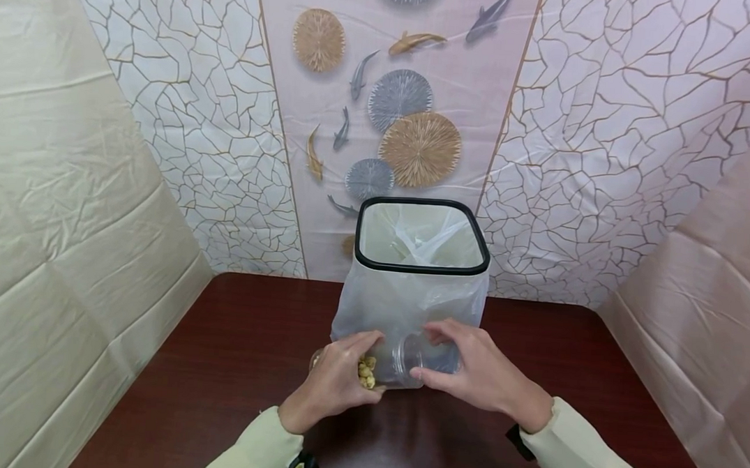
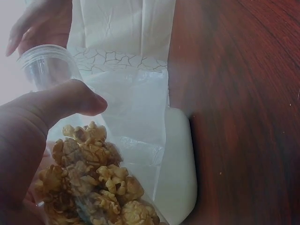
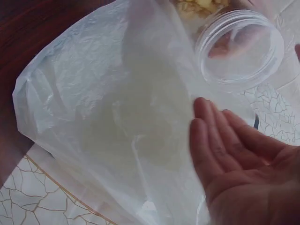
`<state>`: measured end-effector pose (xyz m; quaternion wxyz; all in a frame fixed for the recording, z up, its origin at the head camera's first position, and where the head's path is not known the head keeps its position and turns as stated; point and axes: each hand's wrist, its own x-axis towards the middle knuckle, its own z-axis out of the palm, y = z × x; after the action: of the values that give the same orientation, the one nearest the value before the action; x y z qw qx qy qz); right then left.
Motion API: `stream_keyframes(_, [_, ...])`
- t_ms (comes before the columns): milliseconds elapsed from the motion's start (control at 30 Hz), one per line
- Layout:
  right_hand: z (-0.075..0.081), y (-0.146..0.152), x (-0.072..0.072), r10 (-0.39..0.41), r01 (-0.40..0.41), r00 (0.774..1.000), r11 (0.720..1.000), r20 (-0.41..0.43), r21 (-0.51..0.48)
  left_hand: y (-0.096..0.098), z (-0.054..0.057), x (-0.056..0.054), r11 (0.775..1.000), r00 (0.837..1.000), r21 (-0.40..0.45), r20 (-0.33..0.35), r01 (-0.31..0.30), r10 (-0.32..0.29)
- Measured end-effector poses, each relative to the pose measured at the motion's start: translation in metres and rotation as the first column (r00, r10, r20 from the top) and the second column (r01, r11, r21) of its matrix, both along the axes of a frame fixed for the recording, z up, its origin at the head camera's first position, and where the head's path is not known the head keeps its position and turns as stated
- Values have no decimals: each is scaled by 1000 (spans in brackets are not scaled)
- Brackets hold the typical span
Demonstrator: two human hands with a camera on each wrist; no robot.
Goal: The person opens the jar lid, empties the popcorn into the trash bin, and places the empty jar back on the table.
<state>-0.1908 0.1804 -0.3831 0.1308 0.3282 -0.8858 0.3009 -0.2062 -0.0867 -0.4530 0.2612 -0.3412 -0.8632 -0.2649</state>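
My left hand (image 1: pixel 337 379) grips a clear plastic jar (image 1: pixel 389 366) round its body, low in front of the bin. The jar lies tilted on its side, its round mouth towards the right. Caramel-coloured popcorn (image 2: pixel 89 178) is gathered in the end nearer my left palm. Beside the mouth, my right hand (image 1: pixel 470 367) is held with fingers loosely bent and thumb apart. The right wrist view shows its fingertips (image 3: pixel 201 105) just off the jar's threaded rim (image 3: pixel 241 49), holding nothing.
A white bin with a black rim (image 1: pixel 420 269) stands behind the hands, towards the back of the dark red table (image 1: pixel 250 368). A translucent plastic bag (image 1: pixel 403 298) lines it and hangs over its outside. Patterned cloth (image 1: pixel 217 115) hangs behind, with beige cloth at both sides.
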Motion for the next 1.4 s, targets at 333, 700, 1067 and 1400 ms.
stream_keyframes(333, [-8, -9, -2, -43, 41, 995, 999, 93, 27, 1, -1, -2, 1000, 1000, -2, -4, -4, 4])
stream_keyframes(700, [-9, -2, -6, 147, -140, 982, 988, -116, 64, 0, -2, -2, 1000, 1000, 5, -4, -3, 3])
stream_keyframes(1067, [-7, -7, 0, -2, 2, 1000, 1000, -7, 16, 1, 0, -1, 1000, 1000, 3, 5, 2, -2])
stream_keyframes(1400, [-5, -11, -1, 5, -8, 991, 1000, 133, 24, 2, 0, 0, 1000, 1000, -3, 2, 8, -8])
